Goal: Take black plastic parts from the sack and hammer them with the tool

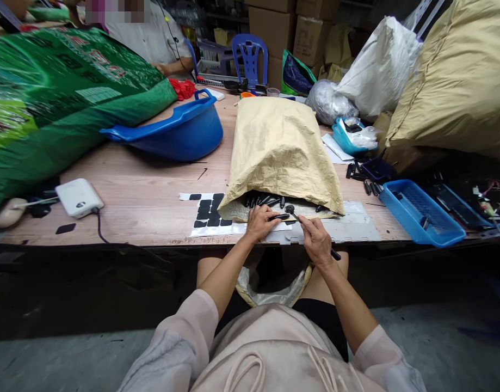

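A large yellowish sack (274, 141) lies on the table with its mouth toward me, and several slim black plastic pieces (266, 199) show inside the opening. At the mouth's edge, my left hand (259, 222) has its fingers closed on one small black piece (279, 216). My right hand (316, 239) grips a slim tool with a round dark head (289, 209); its black handle end (335, 254) sticks out below the palm. The tool's head is close to the held piece, and I cannot tell if they touch. A white sheet with black rounded stickers (210, 209) lies left of my hands.
A blue basin (180, 130) and green sack (82, 81) stand left, near a white box with a cable (79, 197). Right are a blue basket (421, 212) and a bulging sack (457, 81). Between my legs hangs an open bag (274, 296). Another person (152, 38) sits across.
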The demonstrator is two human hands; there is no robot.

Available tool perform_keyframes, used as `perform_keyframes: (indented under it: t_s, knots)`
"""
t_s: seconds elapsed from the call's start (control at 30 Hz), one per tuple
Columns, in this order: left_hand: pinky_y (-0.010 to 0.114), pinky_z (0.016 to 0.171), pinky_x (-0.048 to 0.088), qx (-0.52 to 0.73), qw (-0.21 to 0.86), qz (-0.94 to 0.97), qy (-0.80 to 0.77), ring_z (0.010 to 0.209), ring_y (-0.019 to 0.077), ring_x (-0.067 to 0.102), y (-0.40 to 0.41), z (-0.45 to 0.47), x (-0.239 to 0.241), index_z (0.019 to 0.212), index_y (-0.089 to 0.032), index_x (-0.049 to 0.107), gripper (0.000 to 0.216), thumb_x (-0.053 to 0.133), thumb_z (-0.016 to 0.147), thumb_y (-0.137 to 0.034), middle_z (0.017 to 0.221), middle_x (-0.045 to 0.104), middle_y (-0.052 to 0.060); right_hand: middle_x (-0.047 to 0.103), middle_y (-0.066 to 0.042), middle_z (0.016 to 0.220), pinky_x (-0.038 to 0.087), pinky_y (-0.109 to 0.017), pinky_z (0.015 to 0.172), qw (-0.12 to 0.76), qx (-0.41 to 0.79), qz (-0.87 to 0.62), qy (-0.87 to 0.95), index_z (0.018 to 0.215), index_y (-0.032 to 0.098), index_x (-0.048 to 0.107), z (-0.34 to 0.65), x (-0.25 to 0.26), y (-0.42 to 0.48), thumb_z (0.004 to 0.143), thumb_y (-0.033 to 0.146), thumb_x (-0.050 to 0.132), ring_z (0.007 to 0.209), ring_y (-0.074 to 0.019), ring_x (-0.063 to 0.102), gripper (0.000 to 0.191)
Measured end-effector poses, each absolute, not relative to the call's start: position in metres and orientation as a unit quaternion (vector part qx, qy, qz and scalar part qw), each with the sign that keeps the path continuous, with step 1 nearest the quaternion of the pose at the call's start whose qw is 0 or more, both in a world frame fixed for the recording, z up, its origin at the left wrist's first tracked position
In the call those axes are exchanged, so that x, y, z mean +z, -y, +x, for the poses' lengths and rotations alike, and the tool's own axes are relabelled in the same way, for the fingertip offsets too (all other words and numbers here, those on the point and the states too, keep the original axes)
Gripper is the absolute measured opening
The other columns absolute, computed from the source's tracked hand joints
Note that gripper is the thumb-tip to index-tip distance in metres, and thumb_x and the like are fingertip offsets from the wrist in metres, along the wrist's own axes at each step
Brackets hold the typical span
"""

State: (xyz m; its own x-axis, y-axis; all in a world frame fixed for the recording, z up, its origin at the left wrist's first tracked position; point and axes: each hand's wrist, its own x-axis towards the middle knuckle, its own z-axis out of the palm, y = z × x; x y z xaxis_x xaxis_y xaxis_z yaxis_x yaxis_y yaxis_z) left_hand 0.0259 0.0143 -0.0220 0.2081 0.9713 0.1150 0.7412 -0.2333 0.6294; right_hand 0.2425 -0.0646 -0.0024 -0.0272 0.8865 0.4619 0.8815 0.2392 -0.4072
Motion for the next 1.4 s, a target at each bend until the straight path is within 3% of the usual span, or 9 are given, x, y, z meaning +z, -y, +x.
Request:
perform_keyframes:
  t_s: [0.33,0.57,0.87,1.07,1.23,1.4]
  knots:
    - [0.041,0.098,0.044,0.246,0.240,0.740,-0.578,0.105,0.0253,0.057,-0.014,0.026,-0.018,0.108,-0.033,0.084,0.022,0.079,0.087,-0.037,0.104,0.070,0.003,0.068,-0.005,0.100,0.049,-0.025,0.073,0.319,-0.033,-0.636,0.702,0.134,0.030,0.073,0.270,-0.006,0.052,0.108,0.032,0.048,0.092,-0.0176,0.066,0.036]
    - [0.041,0.099,0.043,0.251,0.241,0.744,-0.570,0.107,0.0259,0.058,-0.014,0.024,-0.018,0.104,-0.029,0.079,0.020,0.078,0.084,-0.031,0.108,0.073,0.002,0.068,-0.007,0.093,0.042,-0.032,0.081,0.235,-0.093,-0.613,0.748,0.118,0.026,0.079,0.317,-0.018,0.029,0.102,0.029,0.059,0.089,-0.0216,0.056,0.027]
    - [0.043,0.099,0.042,0.254,0.242,0.751,-0.559,0.106,0.0267,0.057,-0.014,0.022,-0.015,0.101,-0.028,0.077,0.019,0.077,0.082,-0.027,0.106,0.074,0.002,0.065,-0.008,0.098,0.040,-0.034,0.084,0.240,-0.081,-0.627,0.736,0.115,0.027,0.078,0.316,-0.028,0.026,0.100,0.030,0.057,0.093,-0.0240,0.052,0.026]
    - [0.043,0.098,0.041,0.257,0.242,0.821,-0.449,0.107,0.0273,0.057,0.048,0.022,-0.009,0.103,-0.026,0.075,0.018,0.075,0.087,-0.032,0.107,0.071,0.006,0.065,-0.007,0.098,0.039,-0.034,0.084,0.237,-0.079,-0.633,0.733,0.115,0.026,0.078,0.313,-0.026,0.028,0.101,0.031,0.057,0.094,-0.0242,0.052,0.026]
    - [0.046,0.098,0.042,0.202,0.216,0.871,-0.392,0.109,0.0281,0.058,0.110,0.029,-0.042,0.107,-0.025,0.074,0.019,0.075,0.088,-0.027,0.113,0.069,0.008,0.065,-0.008,0.097,0.039,-0.034,0.083,0.239,-0.080,-0.634,0.731,0.115,0.026,0.078,0.311,-0.026,0.028,0.100,0.030,0.058,0.093,-0.0243,0.051,0.025]
    - [0.045,0.089,0.047,0.150,0.195,0.887,-0.390,0.104,0.0281,0.060,0.124,0.035,-0.063,0.112,-0.025,0.073,0.023,0.072,0.089,-0.023,0.113,0.068,0.010,0.066,-0.007,0.096,0.038,-0.033,0.082,0.242,-0.086,-0.636,0.728,0.113,0.026,0.078,0.309,-0.025,0.029,0.100,0.031,0.058,0.092,-0.0242,0.051,0.025]
